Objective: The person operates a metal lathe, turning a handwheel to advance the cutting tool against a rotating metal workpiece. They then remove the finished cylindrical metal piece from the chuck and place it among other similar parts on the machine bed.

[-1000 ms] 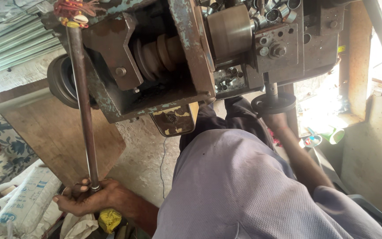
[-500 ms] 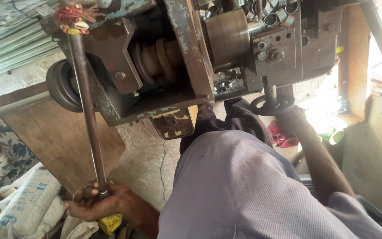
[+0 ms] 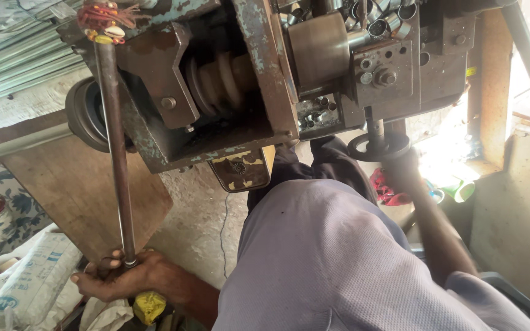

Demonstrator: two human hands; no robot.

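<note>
The right hand [image 3: 400,162] is blurred at the handwheel [image 3: 378,147], its grip unclear; the machine [image 3: 265,79] runs past the top edge.

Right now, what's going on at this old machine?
A person in a grey shirt is working a worn, rusty metal machine with both hands. The left hand grips the lower end of a long steel lever rod that runs up to the machine's top corner. The right hand reaches up to a small round handwheel under the machine body. Short metal tube pieces sit on top, and white sacks lie at the left.
</note>
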